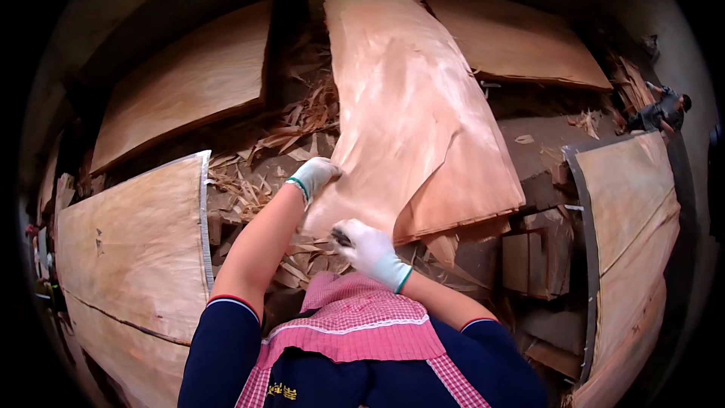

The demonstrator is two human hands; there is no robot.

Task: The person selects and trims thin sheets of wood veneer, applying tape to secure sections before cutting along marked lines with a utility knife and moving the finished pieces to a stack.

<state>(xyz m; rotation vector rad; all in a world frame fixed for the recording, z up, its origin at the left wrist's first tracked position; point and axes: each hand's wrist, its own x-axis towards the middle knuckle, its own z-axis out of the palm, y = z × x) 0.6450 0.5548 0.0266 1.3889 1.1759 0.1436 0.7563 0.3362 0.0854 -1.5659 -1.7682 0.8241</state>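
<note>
Veneer sheet of thin pale-pink wood [377, 166] lies askew on a long stack of pinkish wooden sheets [472, 189]. I have the left white-gloved hand [315, 174] grasping the sheet's left edge; the right white-gloved hand [370, 251] is at its near edge, but remotely I cannot tell whether those fingers grip. Brown wood shavings [311, 109] lie left of the stack

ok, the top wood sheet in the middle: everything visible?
The top sheet looks like thin, pale pinkish-tan wood, long, with a wavy surface. It lies on the middle stack, its near end skewed left, baring the stack's near right corner. The left gloved hand touches its left edge; the right gloved hand is at its near edge, grip unclear.
</note>
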